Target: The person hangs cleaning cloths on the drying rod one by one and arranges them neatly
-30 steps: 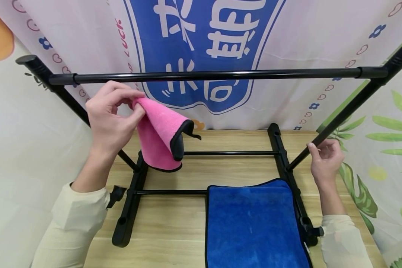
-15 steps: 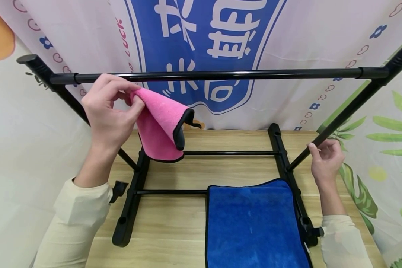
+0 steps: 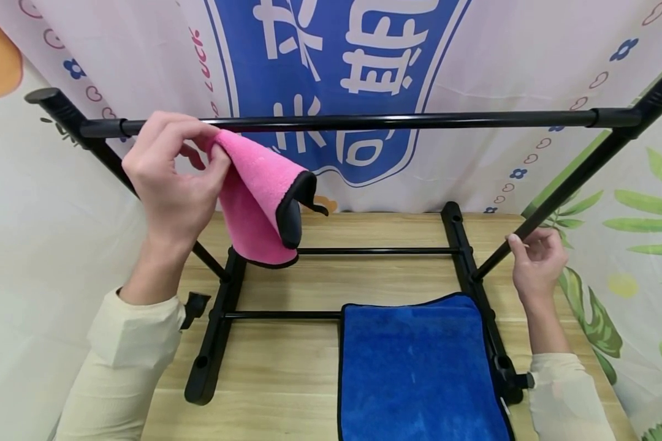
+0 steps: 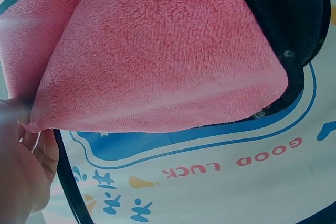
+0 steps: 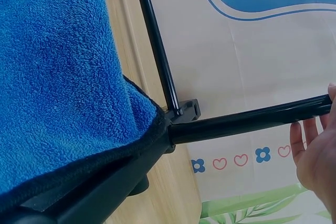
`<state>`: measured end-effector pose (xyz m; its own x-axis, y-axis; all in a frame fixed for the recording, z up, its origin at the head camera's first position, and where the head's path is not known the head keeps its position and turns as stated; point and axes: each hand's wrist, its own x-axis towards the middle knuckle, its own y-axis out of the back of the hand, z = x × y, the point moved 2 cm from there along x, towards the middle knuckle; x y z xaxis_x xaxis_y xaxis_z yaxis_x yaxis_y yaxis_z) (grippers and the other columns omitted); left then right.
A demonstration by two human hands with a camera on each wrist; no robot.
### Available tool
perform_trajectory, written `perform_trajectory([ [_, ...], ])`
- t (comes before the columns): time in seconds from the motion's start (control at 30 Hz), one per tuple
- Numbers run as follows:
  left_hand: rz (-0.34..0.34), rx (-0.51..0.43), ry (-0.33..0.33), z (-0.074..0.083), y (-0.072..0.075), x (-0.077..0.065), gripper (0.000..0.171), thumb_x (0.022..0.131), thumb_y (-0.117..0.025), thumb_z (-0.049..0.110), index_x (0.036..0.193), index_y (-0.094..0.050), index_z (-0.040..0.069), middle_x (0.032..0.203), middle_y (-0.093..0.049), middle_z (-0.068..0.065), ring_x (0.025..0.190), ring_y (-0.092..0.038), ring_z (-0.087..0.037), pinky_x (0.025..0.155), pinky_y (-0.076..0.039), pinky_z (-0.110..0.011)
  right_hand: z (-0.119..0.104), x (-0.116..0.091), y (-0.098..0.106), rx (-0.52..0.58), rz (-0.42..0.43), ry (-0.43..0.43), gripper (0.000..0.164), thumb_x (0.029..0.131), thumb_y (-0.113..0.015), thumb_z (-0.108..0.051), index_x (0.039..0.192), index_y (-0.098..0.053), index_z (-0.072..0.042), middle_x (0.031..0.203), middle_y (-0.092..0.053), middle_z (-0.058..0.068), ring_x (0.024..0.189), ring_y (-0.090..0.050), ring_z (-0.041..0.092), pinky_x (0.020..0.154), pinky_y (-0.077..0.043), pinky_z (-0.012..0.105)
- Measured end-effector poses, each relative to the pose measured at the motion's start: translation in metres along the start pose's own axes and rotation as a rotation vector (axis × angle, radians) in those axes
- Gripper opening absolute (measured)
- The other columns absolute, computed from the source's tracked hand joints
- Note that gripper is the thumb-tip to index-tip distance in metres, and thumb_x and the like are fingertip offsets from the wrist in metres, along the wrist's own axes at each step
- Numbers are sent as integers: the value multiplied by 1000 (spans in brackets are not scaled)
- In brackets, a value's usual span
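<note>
My left hand (image 3: 171, 177) pinches one corner of a pink towel (image 3: 259, 184) between thumb and fingers. The towel hangs folded, with black edging and a dark reverse side showing, just in front of the top bar (image 3: 391, 121) of a black rack. In the left wrist view, the fluffy pink towel (image 4: 168, 51) fills the upper part. My right hand (image 3: 537, 263) holds the rack's right upright (image 3: 574, 171) low down, thumb on the near side. The right wrist view has the fingers curled under that pole (image 5: 247, 121). A blue towel (image 3: 419, 367) with black edging drapes over the lower front bar.
The rack's feet (image 3: 201, 367) stand on a wooden table (image 3: 276, 380). Two lower crossbars join them, the rear one (image 3: 380, 251) bare. Black knobs (image 3: 195, 306) stick out near the feet. A printed curtain (image 3: 507, 55) hangs close behind the rack.
My left hand has risen and shifted slightly left, lifting the pink towel up to the top bar. My right hand stays on the upright, and the blue towel has not moved.
</note>
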<state>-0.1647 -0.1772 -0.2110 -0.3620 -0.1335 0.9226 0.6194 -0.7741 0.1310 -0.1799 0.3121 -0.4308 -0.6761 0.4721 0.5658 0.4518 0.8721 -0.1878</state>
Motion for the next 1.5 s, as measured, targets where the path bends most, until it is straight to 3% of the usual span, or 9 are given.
perform_trajectory([
  [0.2,-10,36,-7,1,1,3,13,88,-64,-2,89,-75,-8,87,-67,-22,76,-62,-26,69,-44,-12,0,0,2,-22,8,-29,16,83,-69,18,90,-61,6,82,-65,0,74,-67,7,67,-54,14],
  [0.37,-11,44,-7,1,1,5,13,88,-65,-2,90,-76,-8,88,-68,-22,76,-61,-24,69,-44,-13,-6,0,3,-179,13,-54,13,85,-71,13,95,-66,6,86,-67,-8,77,-66,1,71,-53,13],
  [0.5,-11,38,-5,1,2,5,13,88,-66,-2,90,-77,-7,88,-68,-21,76,-61,-23,69,-44,-13,-17,-3,-1,-275,73,-49,25,85,-75,7,109,-69,8,90,-66,-10,80,-65,1,70,-51,14],
  [0.67,-13,40,-6,1,3,4,12,89,-66,-2,90,-77,-7,88,-68,-21,76,-62,-23,69,-44,-13,-37,-9,-12,-274,191,23,35,83,-79,4,116,-68,9,90,-64,-5,84,-64,7,69,-50,16],
  [0.83,-19,32,-5,1,4,4,12,89,-67,-2,91,-77,-7,87,-68,-21,76,-62,-22,69,-45,-13,-53,-16,-27,-246,202,161,26,83,-74,9,105,-65,19,89,-64,-8,80,-63,5,67,-49,15],
  [1.07,-21,29,-8,2,4,4,11,89,-67,-2,91,-77,-7,88,-68,-22,76,-62,-23,69,-45,-13,-54,-23,-56,-103,1,272,24,80,-71,15,99,-61,25,89,-69,-1,76,-66,2,67,-51,11],
  [1.3,-17,15,-10,1,4,4,11,89,-68,-2,91,-77,-7,88,-68,-22,75,-62,-23,70,-45,-14,-57,-27,-93,-65,-218,288,23,79,-73,18,102,-69,18,89,-72,30,84,-70,5,68,-53,13],
  [1.4,-13,10,-12,1,4,4,11,89,-68,-1,91,-77,-7,88,-68,-22,75,-62,-23,70,-46,-14,-60,-29,-107,-39,-303,229,26,81,-72,19,107,-70,15,91,-74,22,84,-70,4,69,-54,15],
  [1.5,-10,6,-13,1,4,3,11,89,-68,-1,91,-77,-7,88,-68,-22,75,-62,-24,70,-46,-13,-60,-33,-120,15,-396,112,28,84,-71,19,111,-68,14,96,-76,6,85,-71,4,68,-55,16],
])
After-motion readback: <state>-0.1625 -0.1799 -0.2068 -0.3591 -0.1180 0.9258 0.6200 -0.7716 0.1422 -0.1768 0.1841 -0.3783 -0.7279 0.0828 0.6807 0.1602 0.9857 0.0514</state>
